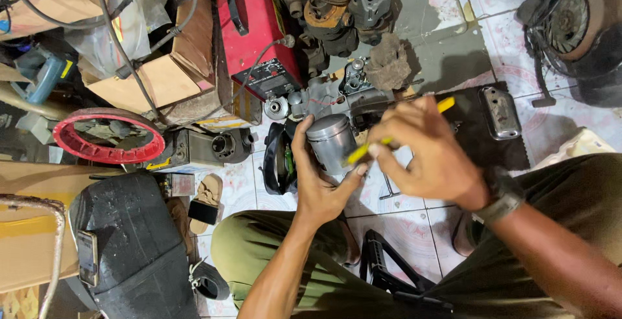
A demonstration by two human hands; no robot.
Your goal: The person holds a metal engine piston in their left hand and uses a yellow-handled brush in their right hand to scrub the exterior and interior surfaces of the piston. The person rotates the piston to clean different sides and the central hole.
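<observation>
Head view: left hand grips a silver piston from below, held above the tiled floor just in front of the grey engine block. Right hand pinches a yellow-handled tool, tip at the piston's side. Step looks like working the piston's side; next needs a steady tip. Red machine sits behind.

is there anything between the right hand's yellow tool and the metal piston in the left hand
Nothing visible. The left hand grips the silver piston, and the yellow tool in the right hand has its tip right at the piston's side.
</observation>
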